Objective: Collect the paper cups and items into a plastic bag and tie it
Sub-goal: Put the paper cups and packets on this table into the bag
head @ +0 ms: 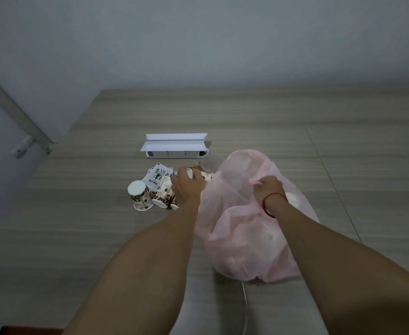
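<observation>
Close to the near edge of the counter (97, 238), right of its middle, a pink plastic bag (244, 240) lies bulging, with pale shapes showing through its film. The right hand (267, 189), a red string (270, 206) round its wrist, pinches the bag's rim and holds the mouth up. Just left of that mouth, the left hand (186, 188) reaches into a small heap, fingers curled over a patterned cup (205, 176) lying on its side at the opening. Beside this hand's left, a tipped cup (163, 197) touches an upside-down cup (139, 195). Printed sachets (155, 179) lie just behind them. A clear plastic cup (210, 163) rests against the bag's far side. Farther toward the far edge stands a white box (174, 147).
</observation>
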### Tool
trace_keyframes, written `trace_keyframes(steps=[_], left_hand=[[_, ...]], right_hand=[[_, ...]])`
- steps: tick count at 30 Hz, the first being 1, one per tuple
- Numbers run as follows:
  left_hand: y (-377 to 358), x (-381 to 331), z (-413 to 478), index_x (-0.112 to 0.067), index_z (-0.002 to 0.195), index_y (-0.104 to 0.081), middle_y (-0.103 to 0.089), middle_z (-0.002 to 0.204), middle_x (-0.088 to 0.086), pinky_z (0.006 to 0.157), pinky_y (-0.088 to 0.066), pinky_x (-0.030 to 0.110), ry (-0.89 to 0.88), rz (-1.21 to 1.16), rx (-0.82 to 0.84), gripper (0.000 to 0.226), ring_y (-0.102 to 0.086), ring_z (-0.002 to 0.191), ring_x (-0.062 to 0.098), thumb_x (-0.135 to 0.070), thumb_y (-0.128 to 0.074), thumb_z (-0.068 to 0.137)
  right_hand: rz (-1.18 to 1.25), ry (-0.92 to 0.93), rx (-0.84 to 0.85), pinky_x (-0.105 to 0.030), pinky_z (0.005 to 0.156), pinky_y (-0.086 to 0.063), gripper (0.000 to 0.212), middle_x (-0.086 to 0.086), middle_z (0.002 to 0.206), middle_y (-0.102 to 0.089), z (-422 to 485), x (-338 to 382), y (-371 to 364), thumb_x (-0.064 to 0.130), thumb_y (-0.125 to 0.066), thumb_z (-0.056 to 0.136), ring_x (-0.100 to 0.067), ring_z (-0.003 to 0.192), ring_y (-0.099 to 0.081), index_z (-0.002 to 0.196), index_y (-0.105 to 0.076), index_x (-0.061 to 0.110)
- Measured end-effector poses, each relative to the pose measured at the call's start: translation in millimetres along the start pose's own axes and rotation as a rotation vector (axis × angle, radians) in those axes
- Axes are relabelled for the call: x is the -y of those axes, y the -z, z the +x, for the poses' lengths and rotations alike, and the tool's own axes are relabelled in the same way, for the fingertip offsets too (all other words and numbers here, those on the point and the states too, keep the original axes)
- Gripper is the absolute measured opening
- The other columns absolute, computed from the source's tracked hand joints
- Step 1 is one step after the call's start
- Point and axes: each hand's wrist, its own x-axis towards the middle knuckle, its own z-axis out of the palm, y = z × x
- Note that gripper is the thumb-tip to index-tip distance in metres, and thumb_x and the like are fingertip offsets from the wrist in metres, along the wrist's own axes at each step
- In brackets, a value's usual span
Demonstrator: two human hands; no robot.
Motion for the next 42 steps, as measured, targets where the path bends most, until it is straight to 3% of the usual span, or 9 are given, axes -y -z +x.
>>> trace_keyframes(steps=[5, 9, 15, 18, 23, 27, 34, 38, 42], left_hand=[[23, -24, -24, -0.007, 0.124, -0.053, -0.053, 0.126, 0.017, 0.092, -0.042, 0.034, -0.085, -0.360, -0.140, 0.039, -0.051, 0.116, 0.031, -0.035, -0.040, 0.099], [19, -28, -62, -0.012, 0.116, -0.058, -0.062, 0.116, 0.013, 0.093, -0.053, 0.047, -0.128, -0.435, 0.060, 0.045, -0.062, 0.107, 0.030, -0.049, -0.047, 0.094], [-3, -11, -107, -0.012, 0.105, -0.057, -0.065, 0.107, 0.008, 0.088, -0.054, 0.038, -0.133, -0.299, 0.362, 0.047, -0.063, 0.098, 0.024, -0.048, -0.072, 0.079], [-13, -6, -120, -0.012, 0.108, -0.055, -0.063, 0.104, 0.004, 0.066, -0.045, 0.022, -0.132, -0.251, 0.375, 0.052, -0.059, 0.090, 0.017, -0.045, -0.077, 0.075], [-8, -34, -125, -0.005, 0.100, -0.065, -0.068, 0.101, 0.011, 0.070, -0.061, 0.034, 0.245, -0.847, 0.259, 0.039, -0.068, 0.083, 0.021, -0.041, -0.067, 0.085], [5, -54, -128, -0.006, 0.101, -0.068, -0.070, 0.093, 0.013, 0.055, -0.058, 0.030, 0.309, -1.111, 0.462, 0.043, -0.067, 0.066, 0.022, -0.046, -0.061, 0.087], [-3, -40, -136, -0.010, 0.122, -0.064, -0.070, 0.113, 0.010, 0.092, -0.053, 0.036, 0.276, -0.804, 0.620, 0.062, -0.066, 0.102, 0.026, -0.060, -0.041, 0.093], [-6, -36, -141, -0.015, 0.081, -0.059, -0.064, 0.089, 0.006, 0.064, -0.047, 0.026, 0.198, -0.592, 0.513, 0.043, -0.059, 0.076, 0.017, -0.054, -0.047, 0.094], [-3, -43, -130, -0.008, 0.100, -0.057, -0.066, 0.109, 0.016, 0.075, -0.054, 0.035, 0.281, -0.869, 0.358, 0.036, -0.064, 0.084, 0.024, -0.043, -0.054, 0.095]], right_hand=[[0.049, 0.056, -0.057, -0.034, 0.091, -0.048, 0.032, -0.021, 0.120, -0.063, -22, 10, 27, 0.018, -0.048, 0.090, -0.036, 0.112, -0.058, 0.110, -0.067, 0.002], [0.077, 0.064, -0.090, -0.033, 0.089, -0.049, 0.031, -0.021, 0.120, -0.063, -43, 5, 44, 0.016, -0.050, 0.089, -0.036, 0.112, -0.059, 0.110, -0.066, 0.000], [0.118, 0.047, -0.140, -0.032, 0.087, -0.049, 0.028, -0.022, 0.117, -0.065, -70, -13, 61, 0.011, -0.049, 0.089, -0.035, 0.108, -0.061, 0.107, -0.067, -0.001], [0.138, 0.027, -0.150, -0.035, 0.084, -0.050, 0.026, -0.023, 0.111, -0.066, -76, -17, 67, 0.011, -0.049, 0.089, -0.036, 0.104, -0.062, 0.102, -0.068, -0.001], [0.191, -0.002, -0.165, -0.030, 0.068, -0.041, 0.021, -0.022, 0.095, -0.063, -77, -20, 72, 0.010, -0.047, 0.087, -0.033, 0.083, -0.061, 0.085, -0.067, 0.005], [0.344, -0.038, -0.202, -0.028, 0.067, -0.039, 0.017, -0.018, 0.091, -0.060, -72, -14, 78, 0.009, -0.047, 0.087, -0.030, 0.078, -0.056, 0.085, -0.063, 0.006], [0.505, -0.034, -0.248, -0.026, 0.067, -0.037, 0.026, -0.010, 0.088, -0.057, -67, 2, 87, 0.010, -0.047, 0.088, -0.023, 0.076, -0.051, 0.100, -0.065, -0.005], [0.423, 0.024, -0.218, -0.027, 0.069, -0.036, 0.019, -0.010, 0.088, -0.053, -64, -3, 84, 0.012, -0.047, 0.090, -0.022, 0.079, -0.048, 0.092, -0.063, 0.002], [0.365, 0.044, -0.173, -0.027, 0.067, -0.036, 0.020, -0.010, 0.082, -0.052, -63, -9, 82, 0.011, -0.048, 0.088, -0.023, 0.076, -0.047, 0.069, -0.054, 0.009]])
